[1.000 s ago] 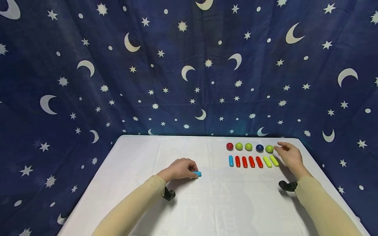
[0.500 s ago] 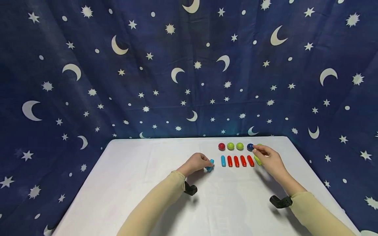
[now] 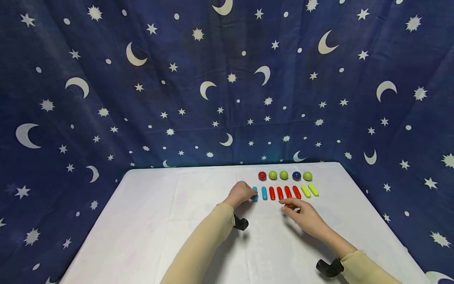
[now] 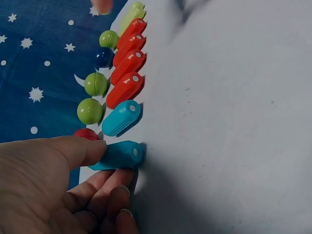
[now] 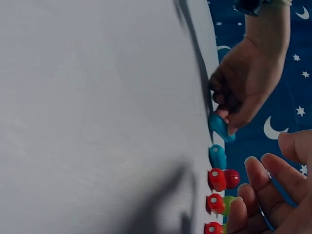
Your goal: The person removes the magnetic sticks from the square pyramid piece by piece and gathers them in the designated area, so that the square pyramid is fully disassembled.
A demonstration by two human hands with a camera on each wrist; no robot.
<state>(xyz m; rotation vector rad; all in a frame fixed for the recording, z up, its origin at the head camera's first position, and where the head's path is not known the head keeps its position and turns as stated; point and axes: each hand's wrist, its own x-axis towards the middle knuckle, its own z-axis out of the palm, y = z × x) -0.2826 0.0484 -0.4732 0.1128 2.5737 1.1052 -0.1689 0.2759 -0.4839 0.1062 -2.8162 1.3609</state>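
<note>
My left hand (image 3: 241,192) pinches a short, chunky blue rod (image 4: 124,155) between thumb and fingers, at the left end of a row of similar rods. A pale round dot shows on its end. Right beside it lies a second blue rod (image 3: 264,193), followed by several red rods (image 3: 280,193) and two yellow-green rods (image 3: 313,189). My right hand (image 3: 303,216) hovers in front of the red rods with its fingers loosely bent and nothing in them. In the right wrist view, the left hand (image 5: 248,80) and its blue rod appear at the top right.
Behind the rods runs a row of balls: a red ball (image 3: 262,176), three green balls (image 3: 283,174) and a dark blue ball (image 3: 296,176). They sit near the far edge of the white-covered table (image 3: 170,221). A dark blue star-and-moon curtain (image 3: 198,130) hangs behind.
My left hand has carried the blue rod rightward to the row's left end and turned it in line with the others. My right hand has come from the row's right end leftward and nearer.
</note>
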